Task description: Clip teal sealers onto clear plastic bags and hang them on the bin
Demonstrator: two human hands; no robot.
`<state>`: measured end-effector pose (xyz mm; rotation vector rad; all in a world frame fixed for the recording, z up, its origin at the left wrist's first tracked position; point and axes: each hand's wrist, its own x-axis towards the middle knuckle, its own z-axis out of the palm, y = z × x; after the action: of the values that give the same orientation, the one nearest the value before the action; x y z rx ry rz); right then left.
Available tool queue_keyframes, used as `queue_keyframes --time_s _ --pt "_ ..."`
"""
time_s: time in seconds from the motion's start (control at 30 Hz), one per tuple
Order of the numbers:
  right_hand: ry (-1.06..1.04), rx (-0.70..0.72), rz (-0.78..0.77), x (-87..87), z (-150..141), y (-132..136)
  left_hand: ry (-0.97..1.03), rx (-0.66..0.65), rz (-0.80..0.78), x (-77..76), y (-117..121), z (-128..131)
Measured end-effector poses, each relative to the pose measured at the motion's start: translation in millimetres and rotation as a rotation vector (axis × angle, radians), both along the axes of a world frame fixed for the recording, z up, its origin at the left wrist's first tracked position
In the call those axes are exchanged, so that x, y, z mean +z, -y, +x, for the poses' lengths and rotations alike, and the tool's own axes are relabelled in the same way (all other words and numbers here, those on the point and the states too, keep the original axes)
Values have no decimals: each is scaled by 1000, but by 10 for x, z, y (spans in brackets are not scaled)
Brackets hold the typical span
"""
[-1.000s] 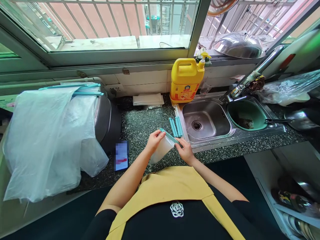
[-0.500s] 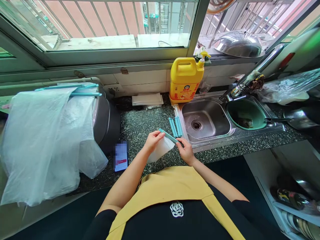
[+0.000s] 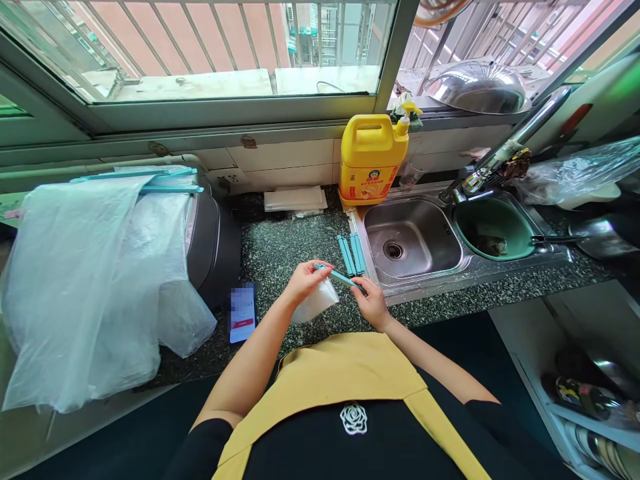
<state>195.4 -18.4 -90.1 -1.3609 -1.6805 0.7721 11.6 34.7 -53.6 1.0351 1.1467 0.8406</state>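
A teal bag-sealing clip [image 3: 343, 278] slants between my two hands above the counter. My left hand [image 3: 304, 281] is closed, pinching a small translucent plastic bag [image 3: 317, 304] and touching the far end of the clip. My right hand [image 3: 373, 303] is closed round the clip's near end. The bag hangs below my left fingers, its right corner apart from my right hand. Whether the bag's edge sits inside the clip is hidden by my fingers. Several more teal clips [image 3: 351, 255] lie side by side on the counter just beyond, against the sink edge.
A double sink [image 3: 415, 233] with a green basin [image 3: 520, 243] is on the right. Behind stands a yellow jug [image 3: 373, 160] with a pump. A phone [image 3: 243, 313] lies left of my hands, beside a black appliance [image 3: 220, 247] draped with large plastic bags [image 3: 90, 287].
My left hand has shifted slightly left with the bag, whose right corner has moved away from my right hand. The clip is slightly lower at its left end. My right hand stays nearly still.
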Motion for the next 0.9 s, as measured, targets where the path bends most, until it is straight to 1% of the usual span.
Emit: queue_keyframes --time_s 0.13,0.23,0.3,0.4,0.47,0.57,0.63,0.7,0.77,0.83,0.9 --pt "1 -9 5 -6 17 -14 55 15 -14 16 5 22" --pt "21 -9 27 -12 20 -10 46 2 -9 10 -4 23" --pt "61 3 49 -39 26 2 20 -15 -5 -17 -17 20" --pt "189 44 61 -123 62 -28 -51 -17 -2 -102 -40 6" --pt "319 -14 4 -186 105 -128 -155 8 0 -171 -52 -9" --pt "544 -213 -191 -251 163 -403 -352 30 4 -248 -54 -33" --pt "673 -274 -284 -274 170 -610 -417 14 14 -266 -43 -42" --pt "764 -275 -286 -295 147 -778 -409 -15 29 -265 -28 -43" --pt "824 -267 -258 -323 106 -885 -367 -30 39 -260 -14 -41" --pt "851 -266 -262 -355 71 -938 -310 -27 54 -261 -2 -44" --pt "852 -263 -302 -376 53 -960 -256 -6 65 -266 9 -53"
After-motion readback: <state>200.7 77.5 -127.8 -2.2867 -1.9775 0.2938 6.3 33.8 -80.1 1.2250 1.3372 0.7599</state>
